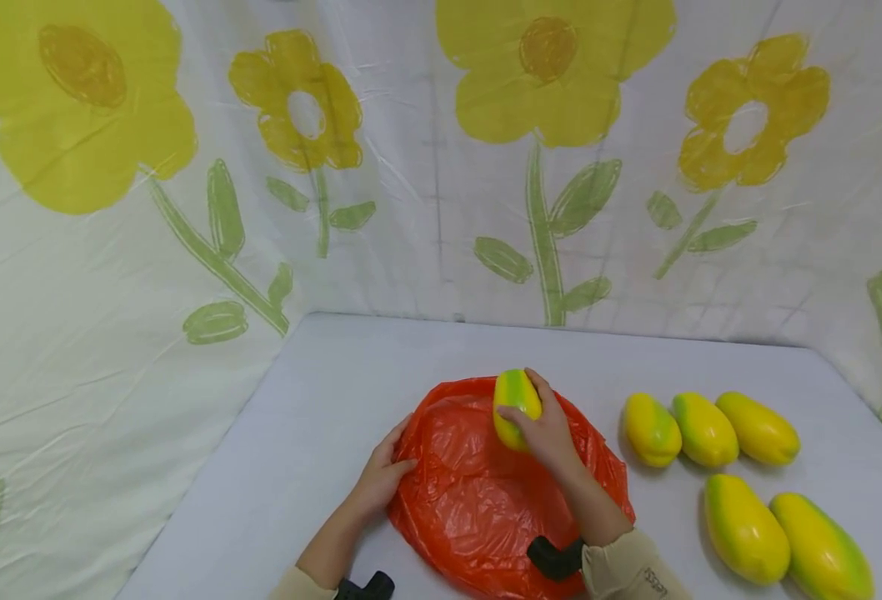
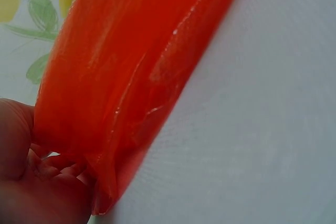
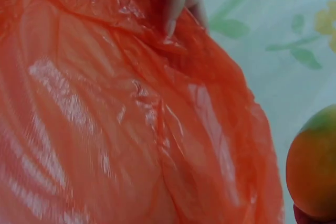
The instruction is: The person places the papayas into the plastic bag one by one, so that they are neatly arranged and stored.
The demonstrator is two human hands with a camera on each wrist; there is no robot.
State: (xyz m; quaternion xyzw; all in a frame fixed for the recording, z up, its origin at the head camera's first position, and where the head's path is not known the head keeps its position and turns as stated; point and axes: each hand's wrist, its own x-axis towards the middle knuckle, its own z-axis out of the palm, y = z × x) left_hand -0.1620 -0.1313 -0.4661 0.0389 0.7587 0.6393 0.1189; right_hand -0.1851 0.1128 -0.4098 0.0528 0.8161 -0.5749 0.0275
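A red plastic bag (image 1: pixel 478 492) lies spread on the white table with its mouth facing up. My left hand (image 1: pixel 383 477) holds the bag's left rim, thumb over the edge; in the left wrist view the bag's side (image 2: pixel 105 66) rises by the left hand (image 2: pixel 37 171). Above the bag's far part, my right hand (image 1: pixel 549 425) grips a glossy yellow papaya (image 1: pixel 516 396) with a green streak. That papaya (image 3: pixel 315 166) shows at the right edge of the right wrist view, where left-hand fingers (image 3: pixel 178 1) touch the bag's rim.
On the table right of the bag, three papayas (image 1: pixel 705 429) lie in a back row and two more (image 1: pixel 747 529) lie nearer. A white curtain (image 1: pixel 388 250) with printed yellow flowers hangs behind the table (image 1: pixel 261 467) and along its left side.
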